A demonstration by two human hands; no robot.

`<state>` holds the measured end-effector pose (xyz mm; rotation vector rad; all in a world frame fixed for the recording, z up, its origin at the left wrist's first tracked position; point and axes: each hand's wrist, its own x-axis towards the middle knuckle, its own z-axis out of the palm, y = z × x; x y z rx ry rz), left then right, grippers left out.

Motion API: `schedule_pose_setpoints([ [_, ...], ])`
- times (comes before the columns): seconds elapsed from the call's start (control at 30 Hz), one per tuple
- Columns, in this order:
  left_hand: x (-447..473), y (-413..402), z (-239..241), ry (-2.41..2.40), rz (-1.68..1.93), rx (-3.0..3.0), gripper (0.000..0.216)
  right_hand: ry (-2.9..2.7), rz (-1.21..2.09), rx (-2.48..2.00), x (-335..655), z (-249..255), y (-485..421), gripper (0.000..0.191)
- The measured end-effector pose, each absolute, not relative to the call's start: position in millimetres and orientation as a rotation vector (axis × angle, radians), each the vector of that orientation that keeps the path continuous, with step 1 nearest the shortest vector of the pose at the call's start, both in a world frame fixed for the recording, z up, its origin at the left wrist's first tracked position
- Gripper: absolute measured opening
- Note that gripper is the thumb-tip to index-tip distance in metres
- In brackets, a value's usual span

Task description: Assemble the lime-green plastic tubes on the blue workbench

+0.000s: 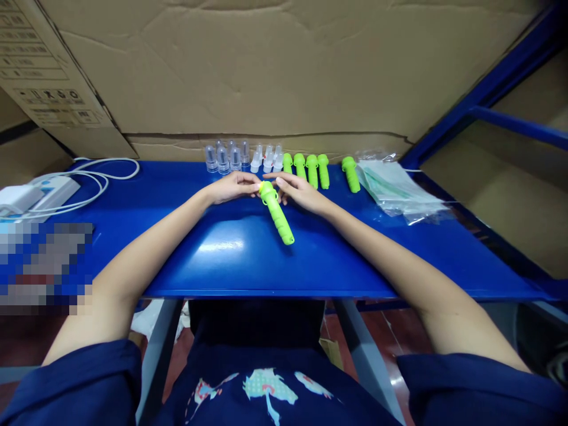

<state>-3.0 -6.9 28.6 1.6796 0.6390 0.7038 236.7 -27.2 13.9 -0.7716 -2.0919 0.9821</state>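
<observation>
A lime-green ribbed handle [279,220] with a collar and a small yellow tip slants down towards me over the blue table. At its upper end, the thumb and fingers of my left hand [231,187] pinch the yellow tip. My right hand [300,191] is close beside the collar, index finger stretched leftward above it and thumb apart from the finger. Some of its other fingers are partly hidden behind the handle, so contact there is unclear. Behind my hands stand several similar green handles [312,171], small white-based clear pieces [268,158] and clear capped tubes [223,160].
Cardboard [275,71] walls the back of the blue table [222,260]. To the right, a plastic-wrapped packet [399,186] lies near a separate green handle [350,174]. A white cable [106,177] and a white power strip [57,192] occupy the left end.
</observation>
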Motion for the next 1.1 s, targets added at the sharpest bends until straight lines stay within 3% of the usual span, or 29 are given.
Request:
schedule_pose_setpoints([
  [0.67,7.0,-21.9,31.3,0.571,0.589,1.452,0.033,-1.869,1.586,-0.583,233.8,12.0,-18.3,0.052],
  [0.87,17.0,-23.3,25.4,0.575,0.690,1.319,0.012,-1.820,1.484,-0.630,232.4,13.9,-14.8,0.057],
  [1.1,28.4,-23.2,19.1,0.569,0.881,1.145,0.007,-1.800,1.238,-0.739,231.1,17.2,-9.2,0.068],
])
